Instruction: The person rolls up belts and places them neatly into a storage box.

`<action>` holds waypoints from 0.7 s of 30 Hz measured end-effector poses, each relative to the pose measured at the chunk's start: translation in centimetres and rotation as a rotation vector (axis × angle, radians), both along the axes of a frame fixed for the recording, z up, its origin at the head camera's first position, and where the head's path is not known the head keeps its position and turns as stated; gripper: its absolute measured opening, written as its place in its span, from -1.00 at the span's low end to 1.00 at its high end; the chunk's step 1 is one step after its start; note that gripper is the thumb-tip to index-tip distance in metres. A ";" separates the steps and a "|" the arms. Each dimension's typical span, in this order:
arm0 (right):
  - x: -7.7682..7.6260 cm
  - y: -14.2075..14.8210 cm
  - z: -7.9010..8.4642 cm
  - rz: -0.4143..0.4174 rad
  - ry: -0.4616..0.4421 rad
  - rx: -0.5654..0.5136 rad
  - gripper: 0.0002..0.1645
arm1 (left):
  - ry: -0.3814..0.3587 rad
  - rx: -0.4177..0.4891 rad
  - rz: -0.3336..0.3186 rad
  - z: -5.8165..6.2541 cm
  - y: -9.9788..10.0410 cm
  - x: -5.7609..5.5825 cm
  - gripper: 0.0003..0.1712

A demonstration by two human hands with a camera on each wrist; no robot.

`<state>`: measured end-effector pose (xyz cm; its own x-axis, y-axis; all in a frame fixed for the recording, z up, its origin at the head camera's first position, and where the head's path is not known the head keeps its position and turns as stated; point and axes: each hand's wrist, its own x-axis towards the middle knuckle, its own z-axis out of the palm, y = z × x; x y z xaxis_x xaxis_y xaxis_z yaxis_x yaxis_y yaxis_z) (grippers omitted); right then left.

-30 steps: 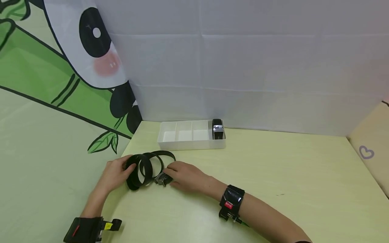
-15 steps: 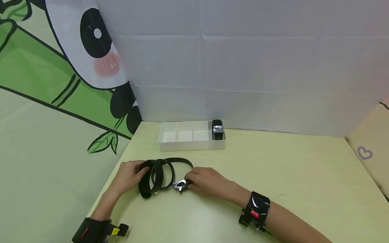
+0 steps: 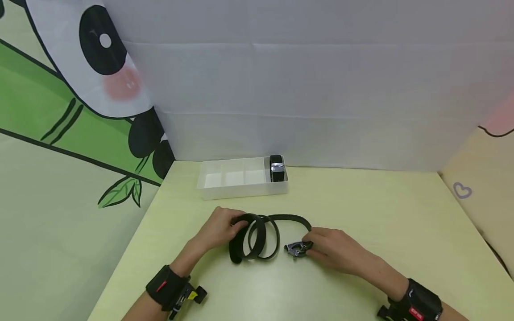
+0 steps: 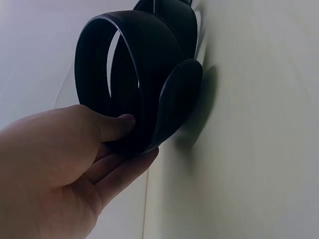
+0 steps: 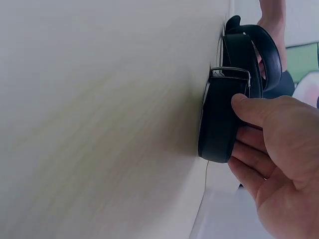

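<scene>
A black belt [image 3: 262,234] stands on edge in loose loops on the table, its silver buckle [image 3: 297,248] to the right. My left hand [image 3: 220,226] pinches the outer loop at its left side. In the left wrist view, the thumb lies inside the coil [image 4: 154,45] and the fingers are outside, by the rounded tail end [image 4: 180,94]. My right hand [image 3: 335,249] pinches the strap beside the buckle. The right wrist view shows thumb and fingers on either side of a folded strap [image 5: 219,119], just short of the buckle frame.
A white tray [image 3: 245,191] with several compartments stands at the back of the table, against the pale cloth backdrop [image 3: 321,89]. Its rightmost compartment holds a rolled black belt [image 3: 277,169] with a silver buckle. The table's left edge [image 3: 132,236] runs beside my left arm.
Both hands have moved right along the table with the belt. The buckle now lies farther from the coil, so the loops are more spread out. The head view has shifted slightly.
</scene>
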<state>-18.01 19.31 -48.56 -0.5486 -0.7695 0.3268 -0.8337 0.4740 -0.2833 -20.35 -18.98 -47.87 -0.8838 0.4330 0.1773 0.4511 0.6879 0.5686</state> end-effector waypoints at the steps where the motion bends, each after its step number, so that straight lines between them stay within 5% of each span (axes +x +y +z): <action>1: 0.1 1.1 0.0 -0.013 -0.002 -0.008 -0.69 | -0.006 -0.001 -0.018 0.1 1.0 -0.4 -0.88; 6: 0.7 6.1 -0.1 -0.126 -0.005 -0.017 -0.61 | -0.020 -0.004 -0.097 0.3 5.1 -2.3 -0.86; 10: 0.8 8.9 0.0 -0.236 -0.011 0.009 -0.59 | 0.008 -0.002 -0.122 0.9 6.1 -3.0 -0.83; 16: 0.7 12.5 -0.1 -0.364 0.004 0.023 -0.59 | 0.076 0.014 -0.114 1.9 4.9 -3.4 -0.79; 21: 0.4 14.7 -0.2 -0.437 0.007 0.031 -0.61 | 0.206 0.032 -0.075 2.9 2.7 -3.3 -0.74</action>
<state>-17.58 33.99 -48.74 -0.8226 -0.4753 0.3121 -0.5550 0.7905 -0.2591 -23.61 -16.27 -44.95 -0.7928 0.4877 0.3656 0.6095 0.6311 0.4798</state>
